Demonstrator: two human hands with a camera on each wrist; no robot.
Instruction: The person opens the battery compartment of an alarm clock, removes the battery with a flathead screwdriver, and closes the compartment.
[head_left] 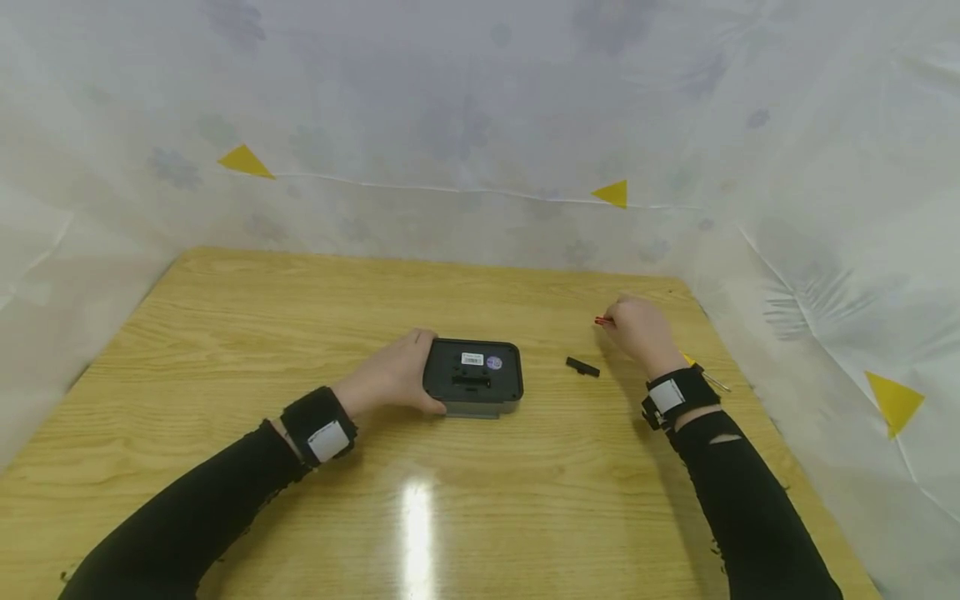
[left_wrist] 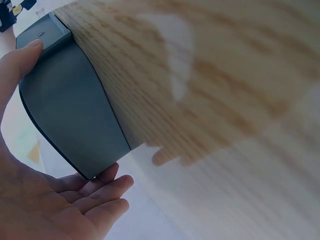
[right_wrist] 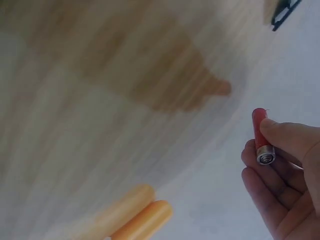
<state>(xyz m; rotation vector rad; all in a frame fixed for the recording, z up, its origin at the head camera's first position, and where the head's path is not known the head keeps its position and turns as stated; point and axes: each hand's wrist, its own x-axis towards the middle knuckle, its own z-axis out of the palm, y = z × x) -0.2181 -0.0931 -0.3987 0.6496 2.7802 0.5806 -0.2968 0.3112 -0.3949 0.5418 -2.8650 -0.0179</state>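
Your work looks partway along: at the middle of the head view, the box [head_left: 450, 351] has its black underside turned up, and the narrow slot [head_left: 471, 382] in it appears uncovered. The small black cover [head_left: 582, 367] is off and lies on the bench [head_left: 300, 292], right of centre, apart from the box. The battery [right_wrist: 259, 131] is out in your hand, so seating it and refitting the cover would both be left if the box is to be made whole; these pictures cannot settle whether you are loading or unloading, and the slot is too dark to tell what it holds. Your left hand [head_left: 393, 372] grips the box's left end, thumb along the near side and fingers round the far side, clamped on it. Your right hand [head_left: 641, 333], at right of centre, has its thumb and fingers together on the red battery, clear of the bench. Counting up, you have one box, one cover, one battery in sight, and one yellow-handled tool [head_left: 717, 383], partly hidden behind your right wrist. The box carries two stickers, a white label [head_left: 472, 359] and a round purple sticker [head_left: 494, 363].
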